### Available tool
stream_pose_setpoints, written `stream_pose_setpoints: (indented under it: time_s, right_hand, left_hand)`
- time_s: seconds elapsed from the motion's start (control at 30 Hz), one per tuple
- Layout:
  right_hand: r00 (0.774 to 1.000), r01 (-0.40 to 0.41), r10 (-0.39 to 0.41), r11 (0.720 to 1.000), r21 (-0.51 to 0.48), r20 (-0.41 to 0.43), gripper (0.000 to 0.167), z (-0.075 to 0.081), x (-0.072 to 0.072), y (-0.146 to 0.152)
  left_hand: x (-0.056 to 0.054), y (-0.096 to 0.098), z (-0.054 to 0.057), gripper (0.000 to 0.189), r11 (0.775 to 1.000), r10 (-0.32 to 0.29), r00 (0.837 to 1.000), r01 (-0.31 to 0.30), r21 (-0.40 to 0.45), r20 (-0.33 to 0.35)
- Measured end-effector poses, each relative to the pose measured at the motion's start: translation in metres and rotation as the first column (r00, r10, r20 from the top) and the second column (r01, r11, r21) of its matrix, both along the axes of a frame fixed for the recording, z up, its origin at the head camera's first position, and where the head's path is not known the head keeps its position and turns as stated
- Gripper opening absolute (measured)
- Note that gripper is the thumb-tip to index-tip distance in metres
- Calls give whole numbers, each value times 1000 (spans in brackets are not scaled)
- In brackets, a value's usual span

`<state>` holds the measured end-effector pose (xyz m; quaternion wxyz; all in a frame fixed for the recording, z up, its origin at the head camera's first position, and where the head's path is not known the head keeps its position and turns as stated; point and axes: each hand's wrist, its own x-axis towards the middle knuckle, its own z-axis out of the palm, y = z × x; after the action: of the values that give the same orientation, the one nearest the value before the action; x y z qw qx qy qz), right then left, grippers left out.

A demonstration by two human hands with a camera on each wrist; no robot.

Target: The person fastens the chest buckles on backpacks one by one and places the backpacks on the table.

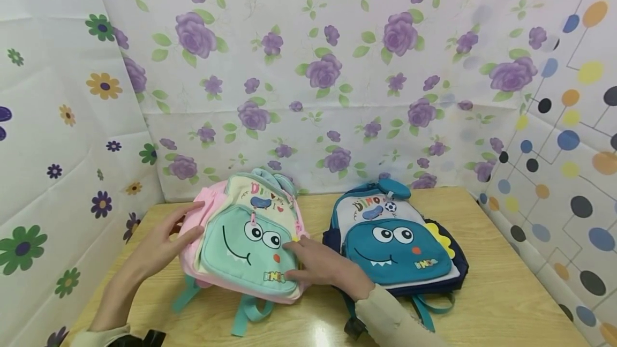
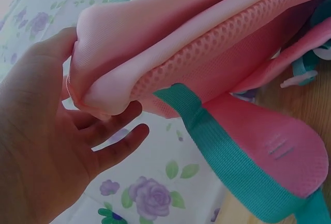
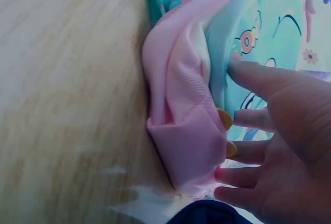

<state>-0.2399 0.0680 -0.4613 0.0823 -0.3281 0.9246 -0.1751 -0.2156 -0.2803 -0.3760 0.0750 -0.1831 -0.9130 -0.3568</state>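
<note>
Pink backpack (image 1: 231, 261), one: rested on worktop (image 1: 501, 272), at 9 o'clock from blue backpack (image 1: 395, 250); left hand (image 1: 161, 245) touched its 9 o'clock side, right hand (image 1: 328, 265) its 4 o'clock, fingers spread

Pink backpack (image 1: 231, 261): matt cloth, pitted mesh padding (image 2: 204, 46), ribbed webbing strap (image 2: 222, 154) — the desk (image 1: 506, 283) smooth, glossy wood.

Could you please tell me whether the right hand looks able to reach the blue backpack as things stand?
Probably yes: the right hand is at the side of the pink-and-mint backpack facing the blue backpack, and nothing visible blocks the way.
</note>
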Motion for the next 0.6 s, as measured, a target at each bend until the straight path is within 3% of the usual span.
stream_pose_setpoints:
  time_s: [0.3, 0.6]
  right_hand:
    - [998, -33, 31, 998, -51, -55, 68, -9, -2, -6]
    - [994, -87, 80, 992, -93, -74, 66, -10, -4, -8]
  left_hand:
    - [1, 6, 11, 54, 1000, -7, 1000, 7, -7, -10]
    - [4, 13, 22, 63, 998, -58, 998, 58, 35, -9]
